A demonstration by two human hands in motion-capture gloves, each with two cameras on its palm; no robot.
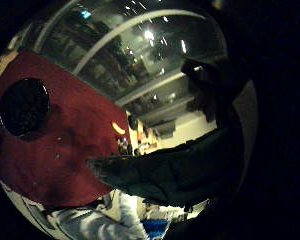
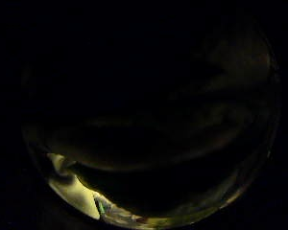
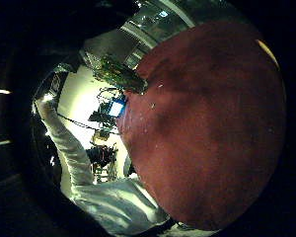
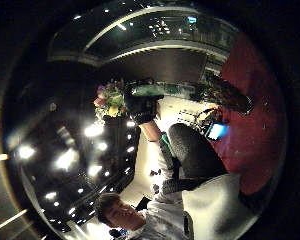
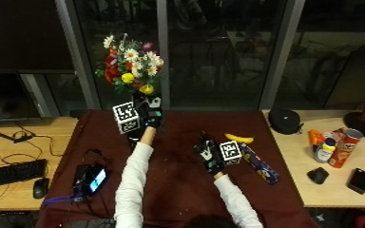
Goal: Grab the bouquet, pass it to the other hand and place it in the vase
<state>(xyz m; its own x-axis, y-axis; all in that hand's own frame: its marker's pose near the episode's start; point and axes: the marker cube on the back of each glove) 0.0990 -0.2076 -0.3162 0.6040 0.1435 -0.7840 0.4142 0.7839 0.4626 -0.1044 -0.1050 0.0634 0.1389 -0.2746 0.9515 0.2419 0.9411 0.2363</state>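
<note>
My left hand [image 5: 149, 114] is raised over the far side of the dark red tablecloth [image 5: 176, 183] and grips the stems of the bouquet [image 5: 129, 61]. Its red, white and yellow flowers stand upright above the fist. The right thumb side palm view shows the same hand [image 4: 140, 107] wrapped round the green stems, with the blooms [image 4: 108, 101] beside it. A dark round vase mouth [image 1: 24, 106] lies on the red cloth beneath that hand; a dark shape, probably the vase [image 5: 134, 140], stands beside its wrist. My right hand [image 5: 207, 154] hovers over the cloth's middle, fingers spread, holding nothing.
A banana [image 5: 239, 138] and a long patterned tube [image 5: 260, 164] lie to the right of the right hand. A lit phone [image 5: 92, 178] sits on the cloth's left edge. Keyboard [image 5: 10, 172] and mouse [image 5: 41, 187] are on the left desk; cans [image 5: 325, 149], a chip tube [image 5: 347, 147] and a cap [image 5: 287, 120] are at the right.
</note>
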